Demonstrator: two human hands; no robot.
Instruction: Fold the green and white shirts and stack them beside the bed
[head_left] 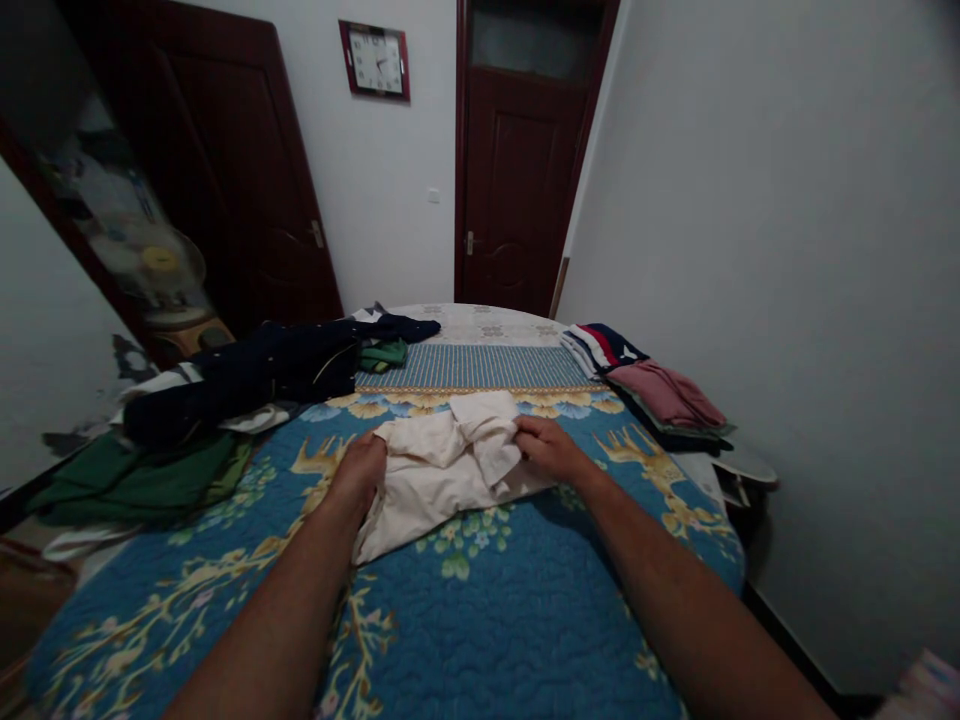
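A cream-white garment lies partly folded and rumpled on the blue quilted cover; its exact kind I cannot tell. My left hand grips its left edge, the fingers partly hidden by the cloth. On the right, my right hand pinches a gathered flap of the same cloth between thumb and fingers. One part of the garment stands up a little in the middle, and its lower left corner hangs loose toward me.
Dark navy clothes are heaped at the left, above green folded clothes. At the right edge stand folded piles, with a pink garment on top of one. A wall runs close along the right.
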